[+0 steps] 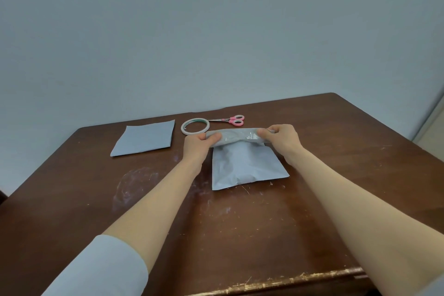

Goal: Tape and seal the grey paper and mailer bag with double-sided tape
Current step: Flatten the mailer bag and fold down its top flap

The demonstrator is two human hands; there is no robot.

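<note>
A grey mailer bag [247, 166] lies on the brown table [168, 223], its far flap curled up and over toward me. My left hand [198, 145] pinches the flap's left end and my right hand [281, 138] pinches its right end. A shiny strip shows along the lifted flap between my hands. A folded grey paper [145, 139] lies flat to the left. A roll of double-sided tape [195, 126] sits just beyond my left hand.
Pink-handled scissors [230, 119] lie behind the tape roll near the table's far edge. A plain wall stands behind the table. The near table edge [288, 281] is chipped and scratched.
</note>
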